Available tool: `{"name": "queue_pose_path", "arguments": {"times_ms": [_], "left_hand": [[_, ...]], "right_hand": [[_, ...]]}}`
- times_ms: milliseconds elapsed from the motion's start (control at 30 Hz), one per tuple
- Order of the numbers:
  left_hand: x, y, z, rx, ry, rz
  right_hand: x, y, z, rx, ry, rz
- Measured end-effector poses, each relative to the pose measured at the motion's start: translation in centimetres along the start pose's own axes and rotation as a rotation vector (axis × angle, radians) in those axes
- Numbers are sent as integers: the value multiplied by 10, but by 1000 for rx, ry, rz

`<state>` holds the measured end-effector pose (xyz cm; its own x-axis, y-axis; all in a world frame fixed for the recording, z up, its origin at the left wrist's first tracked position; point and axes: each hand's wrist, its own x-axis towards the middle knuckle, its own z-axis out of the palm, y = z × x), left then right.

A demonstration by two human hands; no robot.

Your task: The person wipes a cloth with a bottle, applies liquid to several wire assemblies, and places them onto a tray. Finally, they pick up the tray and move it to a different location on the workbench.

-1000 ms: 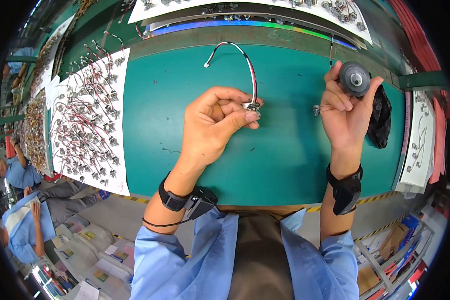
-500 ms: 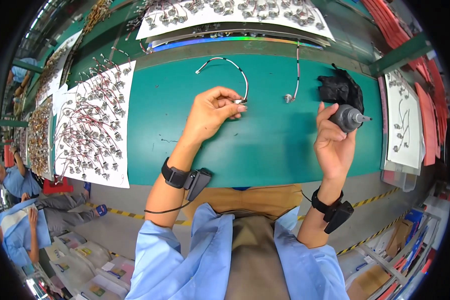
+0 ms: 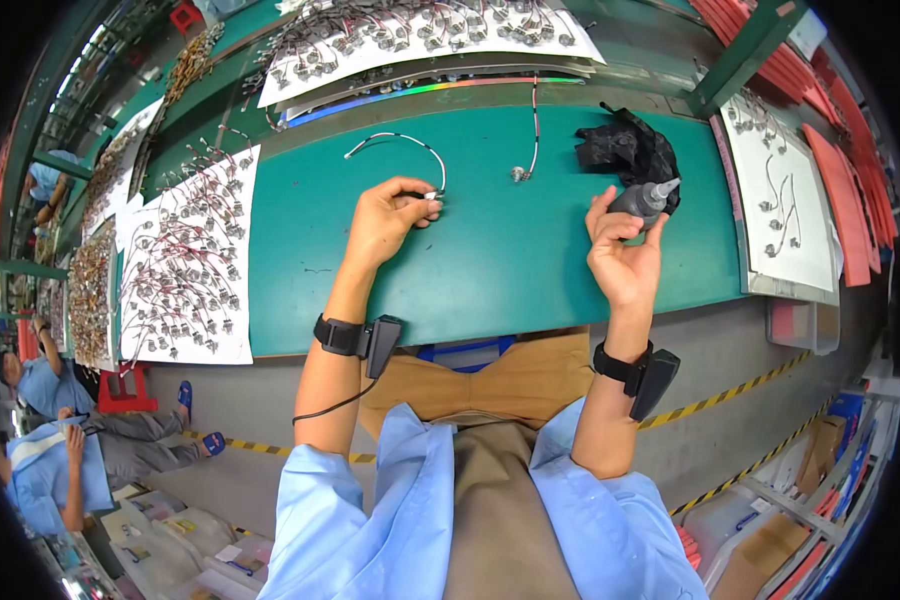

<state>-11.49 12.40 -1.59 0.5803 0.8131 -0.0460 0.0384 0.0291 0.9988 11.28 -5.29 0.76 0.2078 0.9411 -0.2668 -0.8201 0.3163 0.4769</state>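
Fingers [image 3: 406,187] of the left hand [image 3: 380,228] are drawn together in a pinch, thumb against forefinger, on a small wired part [image 3: 433,195]; its lead [image 3: 402,135] arcs up and over to the left, ending in a loose pale connector [image 3: 349,155]. On the other side, the right hand [image 3: 623,265] has its digits curled around a dark bottle [image 3: 640,202], thumb on one side and fingers on the other, opened only as wide as the bottle's body. The nozzle [image 3: 667,187] tilts up and to the right, away from the pinched part.

Both held things are over the green tabletop [image 3: 470,270], well apart. A second wired part [image 3: 519,174] lies between them, farther from the person, and a crumpled black bag [image 3: 610,150] sits behind the bottle; whether the two touch is unclear.

Handling this well likely calls for a light, steady pinch that leaves the part's face uncovered and the lead free of the nozzle's path. A gentle grip on the bottle seems wise, since hard squeezing could push out its contents; its tip is best aimed before any pressure.
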Motion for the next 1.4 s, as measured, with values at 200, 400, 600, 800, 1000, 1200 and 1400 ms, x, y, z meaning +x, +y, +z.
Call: {"name": "queue_pose_path", "arguments": {"times_ms": [200,400,600,800,1000,1200,1400], "left_hand": [[-8,3,13,-4,58,25],[-20,2,30,-65,98,51],[-25,-3,50,57,177,49],[-33,-4,65,667,402,295],[-33,0,68,678,388,262],[-30,-4,63,591,359,203],[-28,-22,51,278,390,207]], "right_hand": [[-12,-3,0,-43,0,9],[-39,-3,-16,-378,10,-50],[-57,-9,-32,-996,-53,-346],[-62,-12,-31,-1088,-102,-402],[-60,-18,-33,-1069,-92,-402],[-53,-16,-33,-1159,-113,-421],[-45,-4,-39,-1370,-94,-473]]}}
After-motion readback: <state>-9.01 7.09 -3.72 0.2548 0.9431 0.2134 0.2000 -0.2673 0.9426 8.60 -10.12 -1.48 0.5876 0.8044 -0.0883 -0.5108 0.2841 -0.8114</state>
